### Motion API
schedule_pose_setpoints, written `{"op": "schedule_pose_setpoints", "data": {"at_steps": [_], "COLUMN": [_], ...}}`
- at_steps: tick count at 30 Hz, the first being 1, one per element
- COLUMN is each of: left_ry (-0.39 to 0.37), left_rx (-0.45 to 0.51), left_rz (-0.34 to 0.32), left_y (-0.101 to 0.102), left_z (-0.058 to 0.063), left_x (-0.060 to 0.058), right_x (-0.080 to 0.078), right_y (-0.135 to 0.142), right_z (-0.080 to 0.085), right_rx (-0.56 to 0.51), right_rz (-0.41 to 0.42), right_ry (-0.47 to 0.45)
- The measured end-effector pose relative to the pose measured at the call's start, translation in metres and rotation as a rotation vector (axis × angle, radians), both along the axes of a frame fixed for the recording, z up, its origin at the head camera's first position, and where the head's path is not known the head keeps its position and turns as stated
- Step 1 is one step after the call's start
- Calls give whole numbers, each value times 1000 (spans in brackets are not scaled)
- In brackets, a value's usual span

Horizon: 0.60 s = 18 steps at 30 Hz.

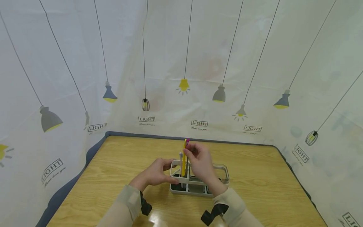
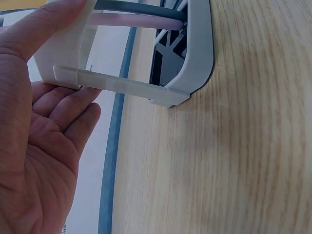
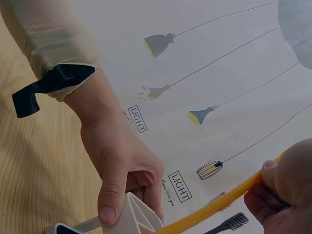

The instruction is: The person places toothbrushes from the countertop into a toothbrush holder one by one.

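Observation:
A white toothbrush holder [image 1: 181,179] with an upper frame and a lower base stands on the table. My left hand [image 1: 155,171] grips its left end, thumb in front and fingers behind. Between the thumb and fingers of my right hand [image 1: 202,162] is a yellow toothbrush [image 1: 183,162], bristles up, its lower end within the left opening of the upper frame. In the left wrist view, a pink toothbrush handle [image 2: 136,21] and a dark one [image 2: 146,8] reach the base. A dark brush head [image 3: 236,222] shows in the right wrist view.
The wooden table [image 1: 261,183] has a dark blue edge [image 1: 238,142] at the back. A pale curtain [image 1: 170,56] printed with hanging lamps surrounds it on the back and sides. The holder's other openings [image 1: 221,171] lie behind and beside my right wrist.

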<state>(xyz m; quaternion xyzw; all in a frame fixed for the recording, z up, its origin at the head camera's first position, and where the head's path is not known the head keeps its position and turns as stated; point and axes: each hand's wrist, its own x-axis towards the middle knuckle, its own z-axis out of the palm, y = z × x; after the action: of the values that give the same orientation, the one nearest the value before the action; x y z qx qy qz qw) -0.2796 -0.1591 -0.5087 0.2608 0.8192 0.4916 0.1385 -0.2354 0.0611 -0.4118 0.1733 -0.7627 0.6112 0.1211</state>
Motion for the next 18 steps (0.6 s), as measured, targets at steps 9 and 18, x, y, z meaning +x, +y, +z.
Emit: {"op": "schedule_pose_setpoints", "data": {"at_steps": [9, 18], "left_ry": [-7, -5], "left_rx": [5, 2], "left_rz": [1, 1], "left_y": [0, 0], "left_z": [2, 3], "left_x": [2, 3], "right_x": [7, 12], "right_y": [-3, -4], "right_z": [-14, -18], "right_rx": [73, 131], "right_rz": [11, -1], "right_ry": [44, 71]}}
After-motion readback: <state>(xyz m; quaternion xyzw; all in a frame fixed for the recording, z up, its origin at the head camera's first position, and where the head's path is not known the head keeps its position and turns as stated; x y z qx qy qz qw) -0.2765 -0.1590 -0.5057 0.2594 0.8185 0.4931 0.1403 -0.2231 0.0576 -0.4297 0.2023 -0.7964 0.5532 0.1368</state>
